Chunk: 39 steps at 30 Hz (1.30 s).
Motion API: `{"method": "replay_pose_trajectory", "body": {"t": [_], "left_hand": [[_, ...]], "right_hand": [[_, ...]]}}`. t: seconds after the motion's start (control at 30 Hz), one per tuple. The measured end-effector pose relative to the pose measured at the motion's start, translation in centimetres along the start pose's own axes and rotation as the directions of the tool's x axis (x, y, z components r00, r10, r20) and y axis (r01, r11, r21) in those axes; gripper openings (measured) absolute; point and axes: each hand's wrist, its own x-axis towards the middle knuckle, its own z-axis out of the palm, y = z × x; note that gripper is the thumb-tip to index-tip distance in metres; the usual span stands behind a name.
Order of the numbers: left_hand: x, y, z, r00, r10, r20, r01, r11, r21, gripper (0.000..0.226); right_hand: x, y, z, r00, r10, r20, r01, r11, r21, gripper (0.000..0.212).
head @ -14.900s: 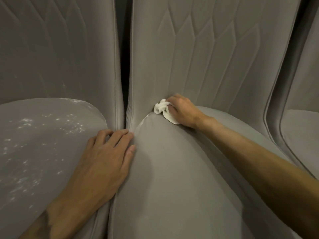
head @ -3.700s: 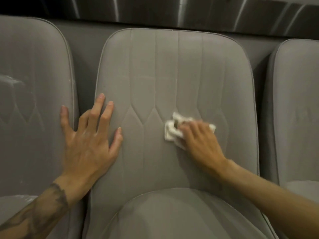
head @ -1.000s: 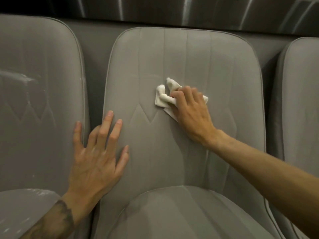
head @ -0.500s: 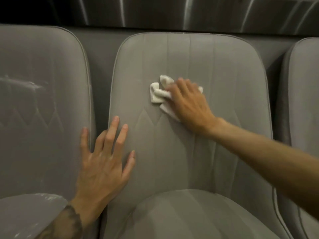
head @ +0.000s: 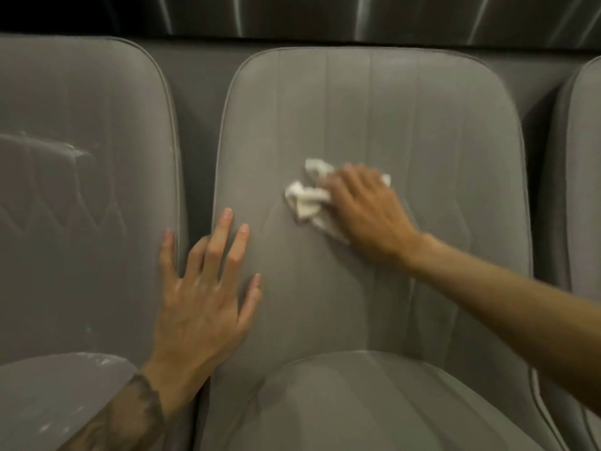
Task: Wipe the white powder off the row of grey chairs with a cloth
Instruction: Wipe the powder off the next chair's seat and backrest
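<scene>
A crumpled white cloth [head: 305,198] lies against the backrest of the middle grey chair [head: 439,131]. My right hand [head: 367,209] presses it to the fabric, fingers laid over its right part. My left hand [head: 205,297] rests flat with spread fingers on the left edge of the same backrest, its little finger reaching the gap to the left grey chair [head: 81,222]. White powder [head: 70,153] streaks the left chair's backrest and speckles its seat [head: 61,392]. The middle chair's backrest and seat look free of powder.
A third grey chair [head: 585,190] shows at the right edge. Behind the row runs a dark wall with shiny vertical streaks [head: 357,17]. A narrow dark gap [head: 195,157] separates the left and middle backrests.
Since a second ago my right hand has slid the cloth slightly down on the middle backrest. My left hand stays flat on the backrest's left edge. Earlier the cloth was at the seat crease.
</scene>
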Motion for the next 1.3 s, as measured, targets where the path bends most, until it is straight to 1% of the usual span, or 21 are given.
{"method": "replay_pose_trajectory", "body": {"t": [0.07,0.13,0.17,0.23,0.3,0.4,0.47,0.57,0.6,0.63,0.77,0.83,0.93,1.0,1.03,1.1,1.13,1.2,1.23,1.27,1.3], "left_hand": [[0.0,0.1,0.1,1.000,-0.001,-0.006,0.001,1.000,-0.002,0.068],[0.0,0.2,0.1,1.000,0.005,-0.021,-0.005,1.000,0.008,0.069],[-0.1,0.2,0.1,1.000,0.005,-0.021,-0.005,1.000,0.012,0.069],[0.0,0.1,0.0,1.000,0.001,-0.013,-0.001,1.000,0.004,0.069],[0.0,0.2,-0.1,1.000,-0.006,-0.004,0.006,1.000,0.008,0.068],[0.1,0.2,-0.2,1.000,-0.006,0.006,0.006,1.000,0.005,0.069],[0.1,0.1,-0.2,1.000,-0.005,0.011,0.005,1.000,0.009,0.069],[0.1,0.2,-0.1,1.000,-0.008,0.010,0.008,1.000,0.009,0.069],[0.1,0.2,-0.2,1.000,-0.005,0.004,0.005,1.000,0.008,0.069],[0.1,0.1,-0.2,1.000,-0.003,0.000,0.003,1.000,0.010,0.069],[0.0,0.2,-0.3,1.000,-0.003,0.009,0.003,1.000,0.001,0.069],[0.1,0.2,-0.3,1.000,0.000,0.012,0.000,1.000,0.005,0.069],[0.0,0.1,-0.2,1.000,0.001,0.011,-0.001,1.000,0.017,0.068],[0.0,0.1,-0.2,1.000,0.000,0.010,0.000,1.000,0.015,0.069],[0.0,0.1,-0.2,1.000,-0.002,0.006,0.002,1.000,0.013,0.069],[0.0,0.1,-0.2,1.000,-0.003,0.003,0.003,1.000,0.012,0.068],[0.0,0.1,-0.2,1.000,-0.002,0.001,0.002,1.000,0.015,0.068],[-0.1,0.1,-0.2,1.000,-0.003,0.000,0.003,1.000,0.018,0.068],[-0.1,0.1,-0.2,1.000,-0.004,-0.002,0.004,1.000,0.017,0.067],[-0.1,0.1,-0.2,1.000,-0.004,-0.004,0.004,1.000,0.015,0.067],[0.0,0.1,-0.2,1.000,-0.003,-0.006,0.003,1.000,0.014,0.067]], "right_hand": [[3.3,2.4,-0.6,0.969,0.207,-0.134,-0.216,0.975,-0.052,0.052],[4.6,2.9,-0.6,0.895,0.397,-0.205,-0.413,0.910,-0.038,0.047],[3.9,2.1,0.0,0.880,0.423,-0.214,-0.439,0.898,-0.032,0.041],[0.4,-0.5,1.1,0.914,0.372,-0.166,-0.380,0.925,-0.022,0.032],[-3.6,-2.5,1.4,0.966,0.251,-0.057,-0.250,0.968,0.026,0.025],[-3.9,-1.5,0.4,0.992,0.123,0.029,-0.124,0.992,0.023,0.026],[-1.8,-0.1,-0.2,0.988,0.155,-0.020,-0.155,0.988,-0.021,0.032],[-0.8,-0.5,0.1,0.930,0.345,-0.125,-0.349,0.937,-0.014,0.029],[-1.8,-1.5,0.6,0.918,0.376,-0.127,-0.378,0.926,0.009,0.027],[-3.4,-2.8,1.1,0.922,0.373,-0.102,-0.371,0.928,0.035,0.026],[-8.6,-5.5,1.8,0.973,0.226,0.042,-0.229,0.967,0.111,0.027],[-7.6,-4.5,1.5,0.980,0.198,0.035,-0.201,0.976,0.086,0.027],[-5.4,-3.5,1.2,0.957,0.284,-0.062,-0.280,0.957,0.074,0.027],[-6.6,-4.4,1.8,0.942,0.331,-0.057,-0.323,0.940,0.109,0.023],[-8.0,-5.4,2.3,0.957,0.290,-0.026,-0.285,0.952,0.115,0.022],[-11.5,-7.0,2.9,0.992,0.078,0.094,-0.091,0.987,0.135,0.024],[-12.8,-7.2,3.0,0.983,-0.077,0.165,0.052,0.988,0.147,0.025],[-13.7,-6.5,2.8,0.906,-0.329,0.266,0.300,0.943,0.142,0.020],[-13.3,-6.0,2.6,0.896,-0.355,0.267,0.328,0.934,0.140,0.020],[-12.7,-5.6,2.5,0.925,-0.293,0.241,0.266,0.954,0.139,0.022],[-12.2,-5.4,2.4,0.965,-0.161,0.206,0.134,0.981,0.138,0.027]]}}
